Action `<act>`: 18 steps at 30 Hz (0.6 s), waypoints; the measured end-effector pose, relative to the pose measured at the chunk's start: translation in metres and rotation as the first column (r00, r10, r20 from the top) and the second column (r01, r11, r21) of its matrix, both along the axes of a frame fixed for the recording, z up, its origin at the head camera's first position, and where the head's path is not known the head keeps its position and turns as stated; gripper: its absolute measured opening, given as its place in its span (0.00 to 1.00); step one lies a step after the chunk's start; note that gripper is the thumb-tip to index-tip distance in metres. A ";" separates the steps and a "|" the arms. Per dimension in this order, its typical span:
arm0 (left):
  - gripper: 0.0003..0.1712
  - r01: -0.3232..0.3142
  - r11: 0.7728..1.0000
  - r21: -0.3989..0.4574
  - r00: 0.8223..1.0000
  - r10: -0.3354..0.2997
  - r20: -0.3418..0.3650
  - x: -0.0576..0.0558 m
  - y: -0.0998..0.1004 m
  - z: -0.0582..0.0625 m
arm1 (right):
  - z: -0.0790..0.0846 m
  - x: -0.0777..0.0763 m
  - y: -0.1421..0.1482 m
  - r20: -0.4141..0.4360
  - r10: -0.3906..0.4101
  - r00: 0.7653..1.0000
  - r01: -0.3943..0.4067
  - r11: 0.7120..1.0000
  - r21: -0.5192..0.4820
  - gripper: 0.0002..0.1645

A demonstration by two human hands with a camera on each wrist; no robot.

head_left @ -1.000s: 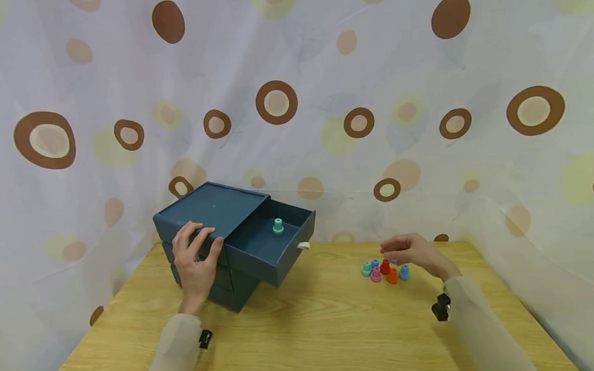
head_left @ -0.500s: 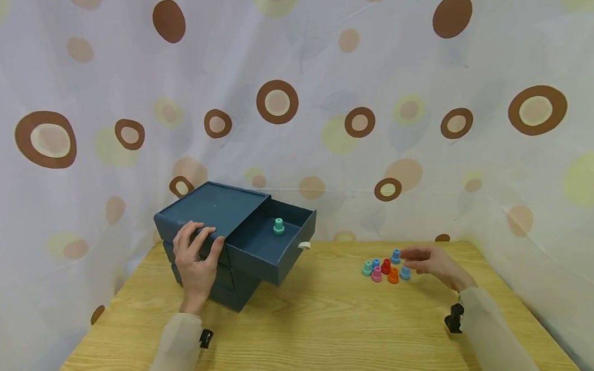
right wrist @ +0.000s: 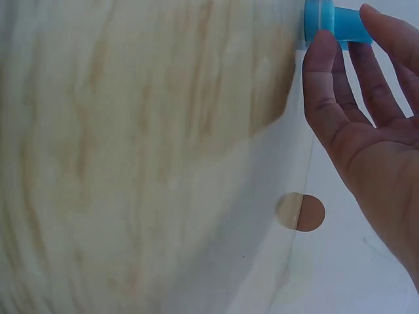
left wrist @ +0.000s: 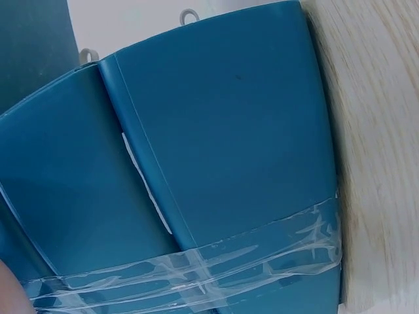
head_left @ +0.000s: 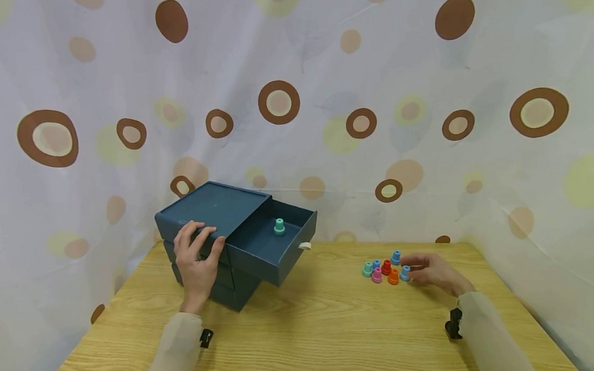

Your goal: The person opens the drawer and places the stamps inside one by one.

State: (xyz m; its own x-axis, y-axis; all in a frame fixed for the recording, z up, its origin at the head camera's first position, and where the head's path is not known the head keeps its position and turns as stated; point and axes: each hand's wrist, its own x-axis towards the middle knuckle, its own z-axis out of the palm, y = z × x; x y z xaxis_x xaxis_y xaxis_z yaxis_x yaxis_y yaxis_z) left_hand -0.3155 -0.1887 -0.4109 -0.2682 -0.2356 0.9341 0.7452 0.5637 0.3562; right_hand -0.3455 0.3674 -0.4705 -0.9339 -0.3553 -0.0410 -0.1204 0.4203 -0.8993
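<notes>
A dark blue drawer unit (head_left: 212, 209) stands on the left of the table, its top drawer (head_left: 255, 260) pulled out to the right. One teal peg (head_left: 279, 227) is inside that drawer. My left hand (head_left: 196, 269) holds the unit's near side, fingers bent over the top edge; the left wrist view shows the blue side wall (left wrist: 222, 131) up close. On the right, my right hand (head_left: 435, 273) has its fingertips right at a light blue peg (right wrist: 319, 21), thumb and fingers loosely curved about it. That peg stands upright on the table.
Beside the right hand stand several more pegs: a blue one (head_left: 396, 258), a red one (head_left: 386, 267), an orange one (head_left: 393, 277), a pink one (head_left: 377, 275) and a mint one (head_left: 367, 269). A patterned curtain (head_left: 295, 152) hangs behind the wooden table (head_left: 325, 330).
My right hand has drawn back rightward from above the pegs, then lowered to the light blue one at the right of the group. My left hand stays on the drawer unit.
</notes>
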 end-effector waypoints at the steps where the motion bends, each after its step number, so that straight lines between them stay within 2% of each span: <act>1: 0.23 0.001 1.000 0.001 1.000 -0.001 0.000 0.000 0.000 0.000 | 0.000 0.000 0.000 0.008 0.001 1.000 -0.001 1.000 -0.001 0.30; 6: 0.22 0.013 1.000 0.009 1.000 -0.013 -0.008 -0.001 -0.001 0.001 | -0.002 -0.003 -0.003 0.025 -0.011 1.000 0.011 1.000 0.026 0.28; 11: 0.21 0.025 1.000 0.014 1.000 -0.024 -0.016 -0.001 -0.001 0.002 | -0.005 -0.005 -0.004 -0.008 -0.038 0.999 0.039 0.998 0.049 0.26; 18: 0.24 0.002 1.000 0.003 1.000 -0.002 0.012 0.000 -0.001 0.000 | -0.009 -0.006 -0.004 -0.014 -0.076 0.997 0.076 0.996 0.048 0.26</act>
State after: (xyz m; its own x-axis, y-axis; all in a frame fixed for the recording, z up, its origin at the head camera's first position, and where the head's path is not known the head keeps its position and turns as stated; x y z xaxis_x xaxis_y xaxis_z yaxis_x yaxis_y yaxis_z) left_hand -0.3154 -0.1894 -0.4108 -0.2795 -0.2377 0.9303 0.7422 0.5612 0.3664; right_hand -0.3511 0.3629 -0.4791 -0.9586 -0.2811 -0.0447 -0.0975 0.4721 -0.8761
